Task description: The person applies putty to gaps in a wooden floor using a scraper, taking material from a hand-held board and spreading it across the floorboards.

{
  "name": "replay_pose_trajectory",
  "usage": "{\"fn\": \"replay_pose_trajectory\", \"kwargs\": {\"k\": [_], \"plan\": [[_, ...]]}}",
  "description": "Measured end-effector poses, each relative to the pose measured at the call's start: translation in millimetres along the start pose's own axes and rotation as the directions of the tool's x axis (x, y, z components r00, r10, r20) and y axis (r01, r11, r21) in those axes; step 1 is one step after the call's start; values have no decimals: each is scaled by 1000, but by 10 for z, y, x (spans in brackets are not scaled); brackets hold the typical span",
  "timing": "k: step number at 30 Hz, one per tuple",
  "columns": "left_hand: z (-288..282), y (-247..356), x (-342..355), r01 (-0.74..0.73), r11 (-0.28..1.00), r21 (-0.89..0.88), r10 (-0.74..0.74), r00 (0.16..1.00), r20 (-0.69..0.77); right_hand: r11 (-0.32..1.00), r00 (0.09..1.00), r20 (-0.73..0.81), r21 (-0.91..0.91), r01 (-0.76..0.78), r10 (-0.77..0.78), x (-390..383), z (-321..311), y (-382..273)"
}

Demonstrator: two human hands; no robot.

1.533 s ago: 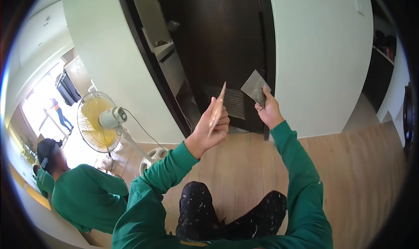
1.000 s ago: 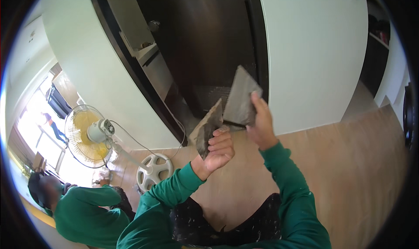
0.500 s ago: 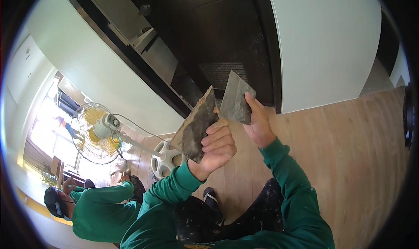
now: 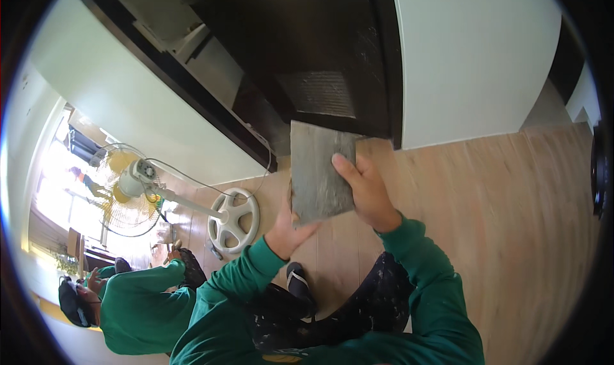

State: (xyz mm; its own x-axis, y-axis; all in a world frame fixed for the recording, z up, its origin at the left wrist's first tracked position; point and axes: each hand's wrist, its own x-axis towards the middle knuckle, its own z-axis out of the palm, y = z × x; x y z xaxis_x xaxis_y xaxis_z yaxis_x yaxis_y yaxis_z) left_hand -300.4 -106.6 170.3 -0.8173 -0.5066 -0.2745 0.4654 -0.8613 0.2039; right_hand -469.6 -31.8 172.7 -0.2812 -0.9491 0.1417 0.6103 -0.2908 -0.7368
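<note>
1. Pinching the flat grey plate (image 4: pixel 320 170) in your right grip (image 4: pixel 369 192), you have your thumb on its face; it lies just left of that grip, partly in front of your left grip (image 4: pixel 290 229).
2. Your left grip reaches behind the plate's lower left corner; whether it is closed on anything cannot be told.
3. The plate has just swung across that left grip; the ragged piece held there earlier is out of plain sight, so your left fingers are masked.
</note>
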Motion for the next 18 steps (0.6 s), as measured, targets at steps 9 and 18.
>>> {"fn": "replay_pose_trajectory", "kwargs": {"k": [9,18], "plan": [[-621,488,198,-427,542,724,619,786,0,974,806,-589,205,93,47,-953,-492,854],[-593,473,734,-405,206,891,640,745,191,980,635,-751,-77,182,-178,-394,-45,1034]]}}
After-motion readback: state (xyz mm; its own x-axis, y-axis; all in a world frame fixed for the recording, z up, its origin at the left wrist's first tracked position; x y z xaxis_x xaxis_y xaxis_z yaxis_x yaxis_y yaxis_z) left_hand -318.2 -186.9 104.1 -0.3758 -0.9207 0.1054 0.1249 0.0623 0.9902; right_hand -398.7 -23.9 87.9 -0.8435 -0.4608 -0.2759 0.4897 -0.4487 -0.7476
